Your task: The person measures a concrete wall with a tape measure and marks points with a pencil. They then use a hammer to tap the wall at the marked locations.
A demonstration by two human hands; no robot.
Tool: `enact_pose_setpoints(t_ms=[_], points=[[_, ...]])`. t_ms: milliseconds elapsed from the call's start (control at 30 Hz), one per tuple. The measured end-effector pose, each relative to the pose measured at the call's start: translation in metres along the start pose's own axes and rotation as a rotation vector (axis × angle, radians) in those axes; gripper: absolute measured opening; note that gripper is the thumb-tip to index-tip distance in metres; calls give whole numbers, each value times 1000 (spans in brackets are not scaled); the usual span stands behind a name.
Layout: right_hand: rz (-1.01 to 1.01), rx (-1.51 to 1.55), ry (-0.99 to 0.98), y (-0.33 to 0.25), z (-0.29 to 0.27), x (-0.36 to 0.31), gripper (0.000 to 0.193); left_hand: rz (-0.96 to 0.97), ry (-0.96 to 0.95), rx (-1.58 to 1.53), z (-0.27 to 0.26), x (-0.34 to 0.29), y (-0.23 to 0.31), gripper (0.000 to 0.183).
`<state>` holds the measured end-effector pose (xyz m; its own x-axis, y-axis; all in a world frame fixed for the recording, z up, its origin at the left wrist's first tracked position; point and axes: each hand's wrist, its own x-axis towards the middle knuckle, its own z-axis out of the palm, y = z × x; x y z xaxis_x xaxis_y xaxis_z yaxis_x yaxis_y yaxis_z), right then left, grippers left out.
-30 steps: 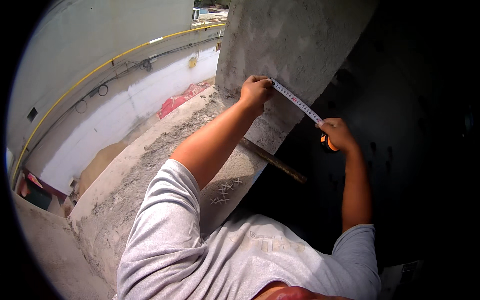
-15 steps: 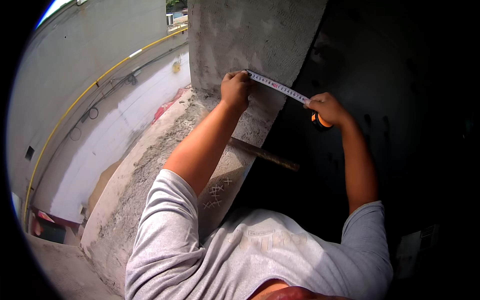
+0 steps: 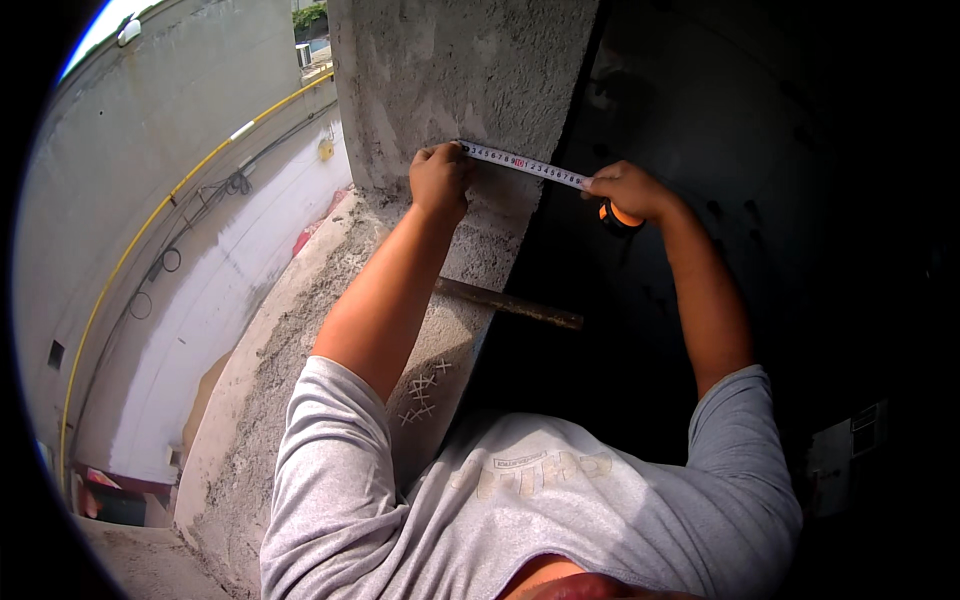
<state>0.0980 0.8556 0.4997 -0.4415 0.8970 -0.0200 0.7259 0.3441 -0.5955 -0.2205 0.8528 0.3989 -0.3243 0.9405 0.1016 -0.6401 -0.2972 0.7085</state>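
Note:
A white tape measure [image 3: 525, 164] is pulled out between my two hands, running across the face of a rough concrete wall [image 3: 450, 70]. My left hand [image 3: 440, 183] is closed on the tape's end, close against the wall. Past the wall's right edge, my right hand [image 3: 632, 192] grips the other end of the blade, with the orange and black tape case [image 3: 619, 217] hanging under its palm. The blade looks straight and slopes slightly down to the right. My left fingertips are partly hidden behind the hand.
Below my hands a rough concrete ledge [image 3: 265, 375] carries a stick-like bar [image 3: 515, 304] jutting right into deep shadow. Chalk-like crosses [image 3: 424, 388] mark the ledge. Off to the left, beyond the ledge, a yellow pipe [image 3: 150, 222] and dark cables [image 3: 172, 260] run along a neighbouring wall.
The whole scene, hands included, has shifted left in view. Both hands keep hold of the tape measure, and its drawn-out length looks about the same.

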Motion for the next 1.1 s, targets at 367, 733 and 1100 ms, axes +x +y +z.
enact_pose_setpoints(t_ms=[367, 733, 1100], points=[[58, -25, 45, -9, 3, -11, 40, 120, 181, 125, 11, 1, -6, 22], [-128, -63, -2, -24, 22, -20, 37, 302, 427, 28, -127, 78, 133, 11], [-73, -68, 72, 12, 22, -17, 35, 153, 391, 67, -133, 111, 99, 11]])
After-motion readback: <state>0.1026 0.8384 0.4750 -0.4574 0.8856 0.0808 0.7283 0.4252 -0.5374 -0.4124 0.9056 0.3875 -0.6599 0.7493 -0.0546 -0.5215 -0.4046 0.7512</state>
